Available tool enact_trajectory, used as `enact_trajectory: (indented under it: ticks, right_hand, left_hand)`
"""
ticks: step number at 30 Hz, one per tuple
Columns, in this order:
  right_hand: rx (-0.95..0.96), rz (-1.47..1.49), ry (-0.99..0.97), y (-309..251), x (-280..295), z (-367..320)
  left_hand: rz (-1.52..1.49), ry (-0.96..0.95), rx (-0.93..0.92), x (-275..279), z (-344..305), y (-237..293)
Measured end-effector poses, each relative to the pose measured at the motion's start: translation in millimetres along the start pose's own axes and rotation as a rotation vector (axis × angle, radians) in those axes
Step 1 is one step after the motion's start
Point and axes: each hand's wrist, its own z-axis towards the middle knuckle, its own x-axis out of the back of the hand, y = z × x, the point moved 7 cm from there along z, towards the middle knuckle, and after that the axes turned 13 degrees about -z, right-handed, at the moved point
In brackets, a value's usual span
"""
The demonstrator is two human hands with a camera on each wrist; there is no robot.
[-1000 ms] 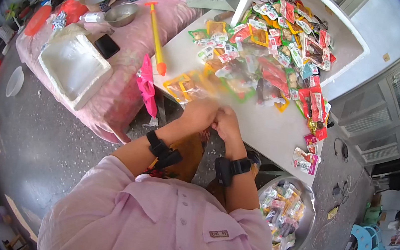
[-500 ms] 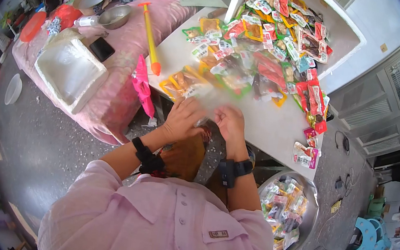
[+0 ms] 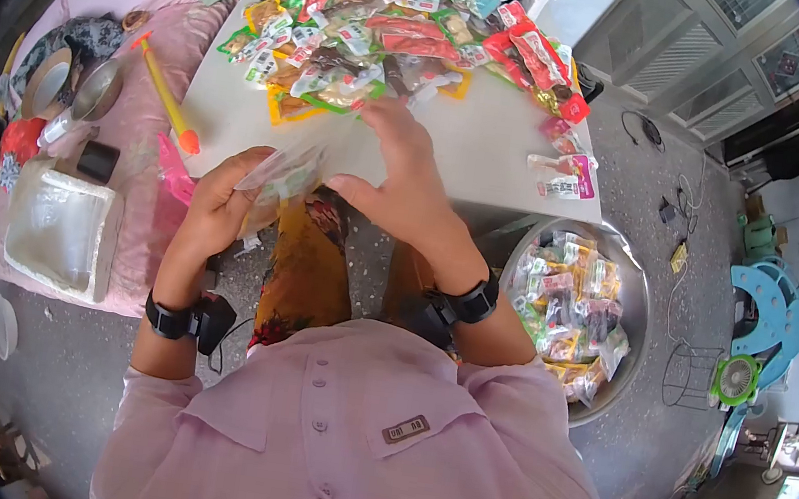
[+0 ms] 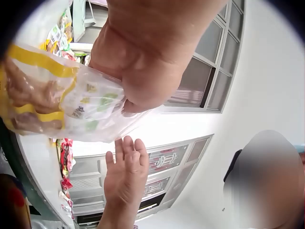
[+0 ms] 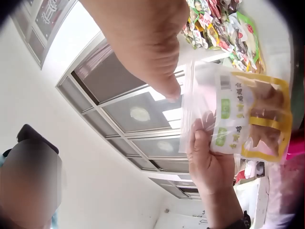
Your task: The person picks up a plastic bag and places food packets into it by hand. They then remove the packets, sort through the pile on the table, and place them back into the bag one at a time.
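Observation:
A clear zip bag [image 5: 228, 114] with a yellow-edged packet of brown food inside is pinched by the left hand [image 5: 209, 164] at its top end. In the head view the left hand [image 3: 224, 201] holds this bag [image 3: 294, 170] above the person's knee, beside the table's front edge. The right hand [image 3: 409, 175] is apart from the bag, fingers extended towards the packets and thumb spread; in the left wrist view the right hand [image 4: 126, 174] has straight fingers and holds nothing. A heap of small coloured food packets [image 3: 413, 34] lies on the white table [image 3: 471, 163].
A metal basin [image 3: 630, 356] of bagged packets stands on the floor at the right. Some packets [image 3: 561, 175] lie at the table's right edge. The pink-covered bed at the left bears a foam box [image 3: 53, 275], bowls and a yellow toy [image 3: 163, 92].
The head view has turned, shifting the scene. The hands have moved apart; the left now holds the bag up at the left, while the right reaches forward with straightened fingers.

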Motion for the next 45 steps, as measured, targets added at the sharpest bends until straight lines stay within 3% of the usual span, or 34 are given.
enact_trajectory:
  ticks: [1,4,7,8,11,13,19,21,24,25,27,30,32,40,45]
  right_hand:
    - [0.099,-0.083,-0.004,-15.3,9.2,1.3]
    - [0.122,-0.074,-0.249,-29.6,12.5,-9.0]
    - [-0.055,-0.036,-0.659,-16.5,5.1,-34.2]
    - [-0.068,-0.002,-0.601,-15.9,15.1,-38.2]
    - [-0.183,0.099,-0.781,-0.2,18.5,-66.1]
    - [-0.159,0.143,-0.713,1.8,25.9,-78.8]
    - [-0.28,0.169,-0.507,31.1,87.8,-109.3]
    - [-0.539,0.129,-0.431,55.6,128.0,-129.8]
    - [-0.879,0.315,-0.323,101.9,178.4,-185.5]
    - [-1.005,0.398,-0.282,111.3,190.8,-204.3]
    - [-1.094,0.258,-0.292,131.9,206.6,-238.8]
    - [-1.204,0.071,-0.37,170.0,210.1,-304.5]
    - [-1.28,-0.026,-0.402,192.3,211.4,-337.4]
    - [-1.404,-0.381,-0.379,320.7,249.1,-453.3]
    - [-1.235,-0.824,-0.34,341.0,269.8,-383.4]
  left_hand:
    - [-0.07,-0.052,0.071,-7.8,-2.4,1.6]
    - [-0.269,-0.175,0.24,-30.2,-12.7,11.7]
    - [-0.395,-0.289,0.271,-56.0,-17.1,18.8]
    - [-0.375,-0.336,0.269,-63.2,-18.2,18.3]
    - [-0.349,-0.514,0.244,-85.7,-20.8,19.8]
    - [-0.344,-0.628,0.264,-100.4,-21.8,24.2]
    - [-0.361,-0.564,0.208,-117.7,-9.4,11.6]
    - [-0.328,-0.533,0.255,-116.5,-7.1,-11.4]
    - [-0.203,-0.47,0.452,-109.4,-16.2,-59.3]
    - [-0.147,-0.433,0.428,-106.8,-18.9,-70.7]
    - [-0.036,-0.358,0.378,-100.4,-25.5,-93.2]
    - [0.295,-0.368,-0.04,-96.8,-34.5,-100.8]
    - [0.373,-0.327,-0.068,-98.0,-39.7,-102.8]
    - [0.617,-0.247,-0.072,-102.8,-49.5,-107.6]
    - [0.631,-0.208,-0.051,-97.9,-49.4,-107.9]
